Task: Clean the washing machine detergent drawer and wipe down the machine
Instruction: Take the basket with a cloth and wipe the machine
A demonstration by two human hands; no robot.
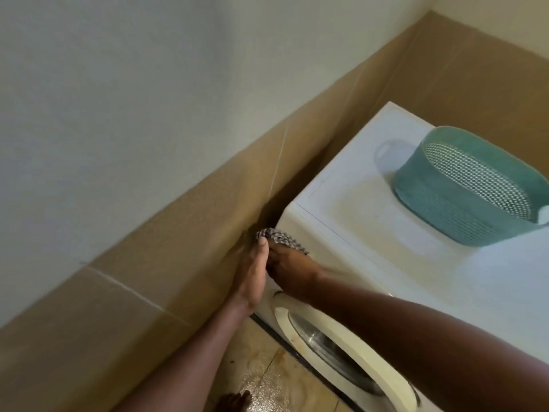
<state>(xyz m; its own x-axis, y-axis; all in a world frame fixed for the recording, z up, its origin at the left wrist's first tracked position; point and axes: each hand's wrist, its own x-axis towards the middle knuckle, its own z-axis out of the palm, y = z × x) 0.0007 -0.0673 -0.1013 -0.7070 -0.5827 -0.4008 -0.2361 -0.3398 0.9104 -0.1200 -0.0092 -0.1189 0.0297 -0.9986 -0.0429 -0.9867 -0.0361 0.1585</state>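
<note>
1. At the far left stands the wall [118, 114], pale above and with brown tiles [133, 278] below. It runs slanting towards the corner of the room at the upper right.
2. Between the tiles and the left side of the washing machine [341, 209] there is only a narrow dark gap. It gives little room for moving.
3. The left grip [252, 278] comes up from below, just at this gap. Its fingers lie straight along the upper front corner of the machine, and one fingertip touches the cloth [280, 236].
4. The cloth, with a checked pattern, lies on this same corner, at the edge where the front meets the side.
5. The right grip [292, 270] reaches across from the right, touching the left one. Its fingers are bent over the cloth and hold it against the corner.
6. Under the right forearm is the round door [356, 346] of the machine, which looks closed.
7. Below, a bare foot [234, 401] stands on the shining tiled floor [267, 379], near the front of the machine.
8. On the white top of the machine, well apart from both grips, stands a green basket [439, 197] with small holes. The part of the top between the basket and the front left edge is bare.
</note>
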